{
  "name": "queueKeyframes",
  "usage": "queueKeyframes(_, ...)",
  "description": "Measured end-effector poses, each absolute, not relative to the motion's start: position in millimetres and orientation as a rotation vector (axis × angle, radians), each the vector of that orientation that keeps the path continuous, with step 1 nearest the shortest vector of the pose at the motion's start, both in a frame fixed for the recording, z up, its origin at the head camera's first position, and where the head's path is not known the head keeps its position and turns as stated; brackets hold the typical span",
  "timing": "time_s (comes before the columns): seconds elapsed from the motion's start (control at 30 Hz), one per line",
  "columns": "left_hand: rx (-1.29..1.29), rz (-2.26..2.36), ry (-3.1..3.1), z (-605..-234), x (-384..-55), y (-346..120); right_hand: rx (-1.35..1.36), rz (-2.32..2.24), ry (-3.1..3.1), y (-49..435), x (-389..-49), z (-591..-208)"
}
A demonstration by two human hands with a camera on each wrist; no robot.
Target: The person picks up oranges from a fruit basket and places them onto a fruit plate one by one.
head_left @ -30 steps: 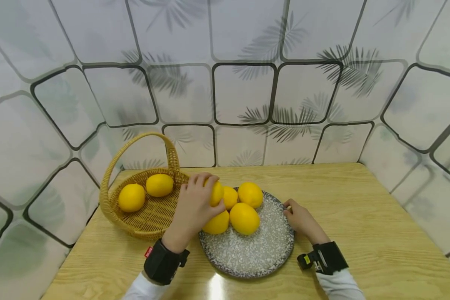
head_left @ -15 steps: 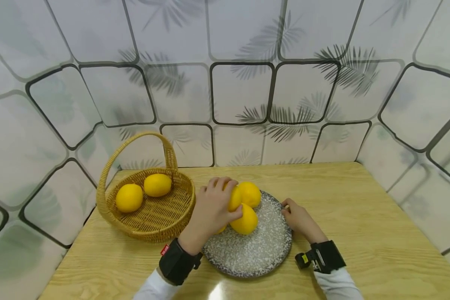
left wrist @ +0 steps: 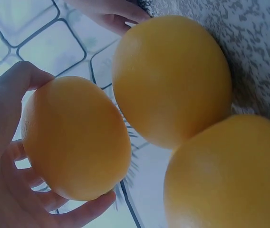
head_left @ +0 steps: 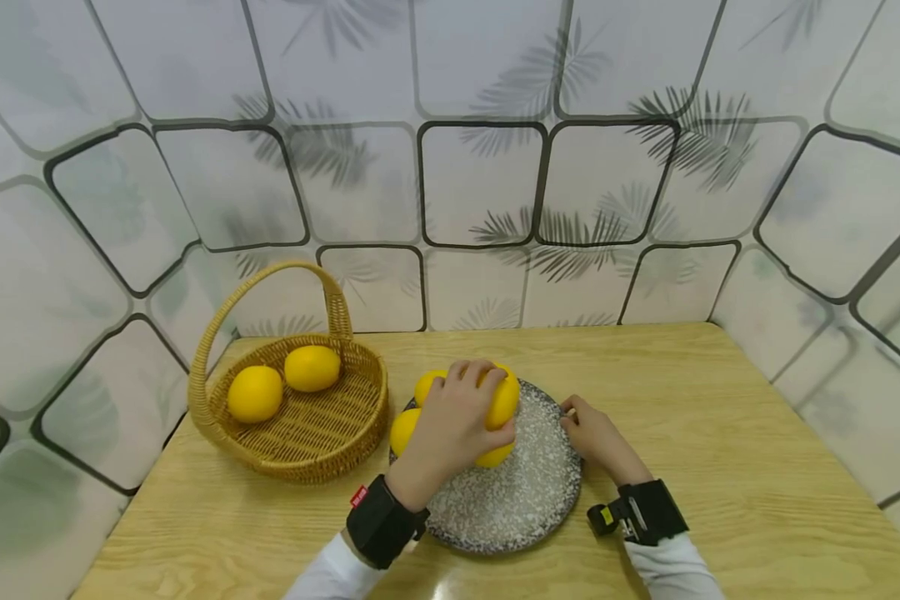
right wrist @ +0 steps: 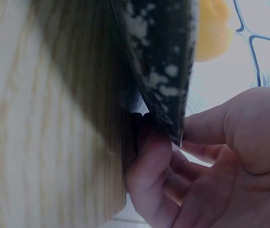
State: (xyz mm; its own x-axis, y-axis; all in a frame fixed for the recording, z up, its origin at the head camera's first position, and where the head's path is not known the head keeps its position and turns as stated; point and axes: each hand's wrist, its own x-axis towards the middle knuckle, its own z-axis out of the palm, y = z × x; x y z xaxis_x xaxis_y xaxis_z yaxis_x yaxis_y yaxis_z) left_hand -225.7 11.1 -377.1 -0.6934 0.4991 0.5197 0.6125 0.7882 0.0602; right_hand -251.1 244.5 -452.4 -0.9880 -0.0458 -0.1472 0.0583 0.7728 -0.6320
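Note:
My left hand (head_left: 457, 417) grips a lemon (head_left: 504, 400) above the back right of a round speckled grey plate (head_left: 510, 508). The left wrist view shows thumb and fingers curled round that lemon (left wrist: 78, 137), which hangs beside two others. On the plate's left side lie a back lemon (head_left: 430, 384) and a front lemon (head_left: 402, 432). Another lemon (head_left: 497, 456) shows partly beneath my hand; what else lies behind the hand is hidden. My right hand (head_left: 600, 437) pinches the plate's right rim, thumb above and a finger underneath, as the right wrist view (right wrist: 163, 95) tells.
To the left stands a wicker basket (head_left: 322, 467) with a tall arched handle (head_left: 225, 308). Inside it are a left lemon (head_left: 255, 394) and a right lemon (head_left: 312, 368). A patterned wall (head_left: 480, 183) closes off the wooden table (head_left: 720, 467) at the back and sides.
My left hand has carried its lemon rightward from the plate's back left edge, across the other lemons, to the back right. My right hand stays at the rim.

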Motion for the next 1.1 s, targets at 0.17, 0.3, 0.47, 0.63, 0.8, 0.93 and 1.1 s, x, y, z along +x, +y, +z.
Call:
queueKeyframes(0.17, -0.864, -0.285, -2.487, -378, -227, 19, 0.006, -1.014, 2.816, 244, -251, -452)
queueKeyframes(0.3, -0.897, -0.273, -2.490, -377, -228, 25, -0.010, -1.014, 2.824, 245, -250, -452)
queueKeyframes(0.47, -0.937, -0.236, -2.492, -377, -229, 34, -0.031, -1.013, 2.830, 246, -250, -451)
queueKeyframes(0.63, -0.983, -0.239, -2.495, -378, -228, 44, -0.057, -1.034, 2.826, 246, -249, -451)
queueKeyframes(0.8, -1.003, -0.204, -2.513, -382, -228, 55, -0.069, -1.049, 2.830, 246, -248, -450)
queueKeyframes(0.93, -1.018, -0.190, -2.528, -390, -230, 62, -0.074, -1.034, 2.855, 246, -249, -451)
queueKeyframes(1.1, -1.032, -0.179, -2.567, -400, -235, 70, -0.096, -1.007, 2.906, 248, -250, -451)
